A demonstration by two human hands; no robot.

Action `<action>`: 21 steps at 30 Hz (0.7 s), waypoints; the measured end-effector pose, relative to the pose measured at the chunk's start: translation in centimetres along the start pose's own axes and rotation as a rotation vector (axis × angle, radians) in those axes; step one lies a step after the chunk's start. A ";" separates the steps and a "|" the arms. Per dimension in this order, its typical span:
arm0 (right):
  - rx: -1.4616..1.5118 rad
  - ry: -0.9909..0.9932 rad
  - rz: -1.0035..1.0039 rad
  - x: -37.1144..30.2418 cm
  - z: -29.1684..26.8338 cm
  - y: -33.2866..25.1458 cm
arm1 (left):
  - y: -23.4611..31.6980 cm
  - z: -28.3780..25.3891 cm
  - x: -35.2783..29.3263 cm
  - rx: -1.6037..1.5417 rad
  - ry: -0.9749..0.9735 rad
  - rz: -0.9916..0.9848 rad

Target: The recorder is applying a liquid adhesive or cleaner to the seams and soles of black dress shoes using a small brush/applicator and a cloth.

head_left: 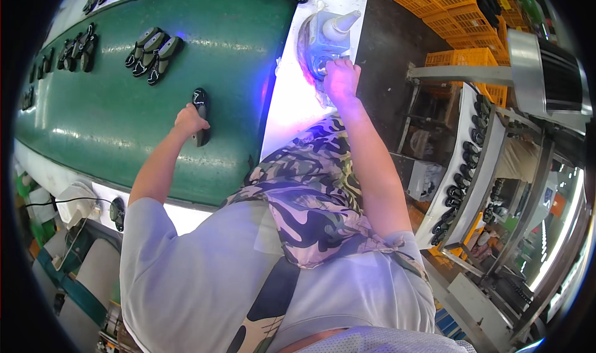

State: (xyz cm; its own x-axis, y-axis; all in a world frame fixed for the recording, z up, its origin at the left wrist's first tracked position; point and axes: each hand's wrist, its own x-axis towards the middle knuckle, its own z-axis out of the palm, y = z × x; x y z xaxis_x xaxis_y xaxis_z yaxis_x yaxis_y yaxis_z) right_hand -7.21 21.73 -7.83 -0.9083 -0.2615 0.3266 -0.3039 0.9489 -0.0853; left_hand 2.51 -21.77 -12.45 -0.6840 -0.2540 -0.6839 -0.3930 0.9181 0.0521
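My left hand (191, 121) is closed around the middle of a shoe (199, 97) with a glossy black toe and a grey part toward the near end. The shoe is upright in the view, over the green belt (230, 55). At the belt's right side, my right hand (343, 80) has its fingers curled at the near side of a translucent blue container (335, 39). What those fingers grip is hidden. A whitish bottle with a cone-shaped nozzle (343, 25) leans out of the container.
Three black-and-grey shoes (152, 56) lie in a group farther left on the belt, with several more shoes (79, 47) beyond. Orange crates (453, 11) are stacked at the far right. A rack of black shoes (467, 160) and a metal housing (537, 73) stand to my right.
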 end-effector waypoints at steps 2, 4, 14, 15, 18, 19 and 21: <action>0.027 -0.130 0.160 -0.3 0.2 0.0 | -0.8 -0.2 0.5 -0.036 -0.016 0.006; 0.242 -0.218 0.486 -0.1 0.5 0.8 | -1.1 -0.7 0.8 -0.072 -0.032 0.011; 0.676 -0.050 1.145 -4.5 -0.8 3.7 | 9.2 -4.2 -6.3 -1.886 -0.756 0.533; 0.905 0.036 1.167 -4.9 -1.5 4.0 | 11.3 -4.3 -6.9 -1.839 -0.715 0.545; 1.311 0.244 1.198 -5.6 -4.2 3.8 | 16.9 -4.6 -7.5 -1.603 -0.414 0.826; 1.415 0.221 1.199 -6.0 -5.3 4.0 | 18.4 -5.1 -8.7 -1.472 -0.247 0.951; 1.596 0.229 1.135 -6.3 -8.1 3.9 | 20.7 -6.4 -10.6 -1.198 0.048 1.192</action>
State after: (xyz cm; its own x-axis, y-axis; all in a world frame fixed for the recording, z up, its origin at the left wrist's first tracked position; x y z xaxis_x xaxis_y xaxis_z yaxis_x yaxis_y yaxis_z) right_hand -0.29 28.48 -2.56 -0.8289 0.3955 -0.3957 0.2348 -0.3961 -0.8877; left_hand -2.32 -2.03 0.53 -0.9298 0.3312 0.1605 0.1225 -0.1327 0.9836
